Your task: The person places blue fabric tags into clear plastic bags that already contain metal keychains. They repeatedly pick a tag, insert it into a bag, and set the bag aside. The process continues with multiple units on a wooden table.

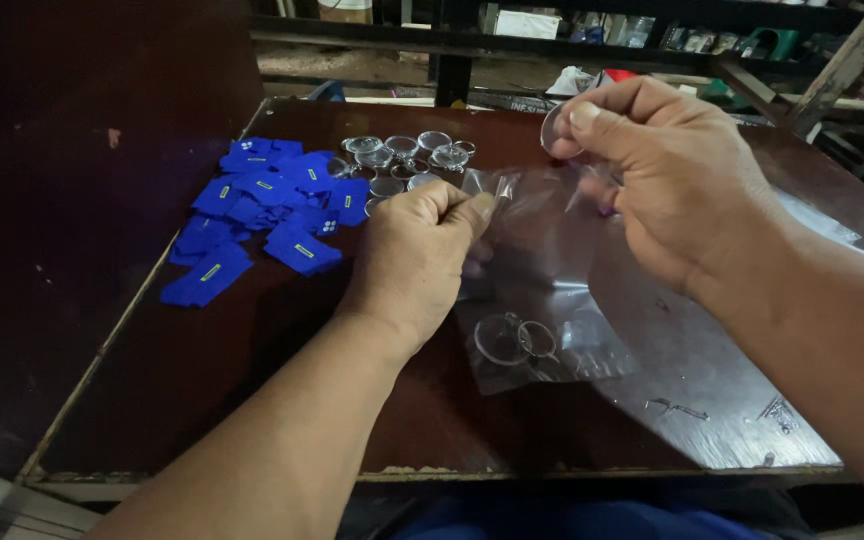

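My left hand (414, 255) pinches the top edge of a clear plastic bag (542, 300) that hangs down onto the dark table (252, 380). Inside the bag, near its bottom, lie a couple of clear round discs (514, 338). My right hand (667, 180) is raised above the bag's mouth, holding one clear round disc (555, 130) between thumb and fingers while also gripping the bag's other edge.
A pile of blue flat pieces with small yellow marks (262, 215) lies at the table's left. Behind my left hand sits a cluster of several clear discs (402, 160). Small metal bits (677, 408) lie front right. Shelves with clutter (592, 30) stand behind.
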